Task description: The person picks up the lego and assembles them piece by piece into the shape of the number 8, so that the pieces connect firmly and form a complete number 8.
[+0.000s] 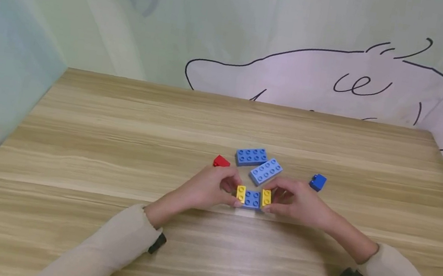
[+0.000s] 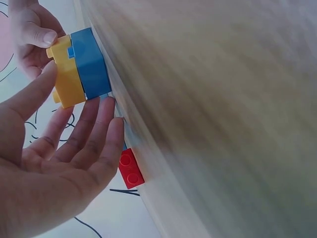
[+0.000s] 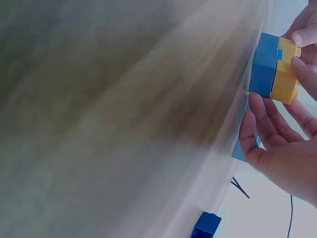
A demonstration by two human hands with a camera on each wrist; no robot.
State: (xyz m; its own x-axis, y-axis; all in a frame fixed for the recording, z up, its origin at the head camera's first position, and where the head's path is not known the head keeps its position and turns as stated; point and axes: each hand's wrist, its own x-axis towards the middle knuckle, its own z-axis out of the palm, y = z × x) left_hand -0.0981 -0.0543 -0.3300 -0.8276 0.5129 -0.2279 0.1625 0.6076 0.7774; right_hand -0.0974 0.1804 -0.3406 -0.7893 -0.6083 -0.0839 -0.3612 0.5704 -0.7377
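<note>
A blue building brick (image 1: pixel 252 200) lies in front of the person, its middle studs showing between two small yellow bricks. The left hand (image 1: pixel 211 188) pinches the left yellow brick (image 1: pixel 241 194) between thumb and fingers, at the blue brick's left end. At the other end, the right hand (image 1: pixel 300 201) pinches the right yellow brick (image 1: pixel 266 197) the same way. Seen from the left wrist, the yellow brick (image 2: pixel 69 74) sits flush over the blue brick (image 2: pixel 91 62), with the other fingertips close below. The right wrist view shows a matching yellow brick (image 3: pixel 286 72) at its end.
Just beyond the hands lie a blue brick (image 1: pixel 251 157) and a lighter blue brick (image 1: pixel 266 172), close together. A small red brick (image 1: pixel 222 161) is behind the left hand. Farther right, a small dark blue brick (image 1: pixel 318 182) rests on the wooden table (image 1: pixel 118 141).
</note>
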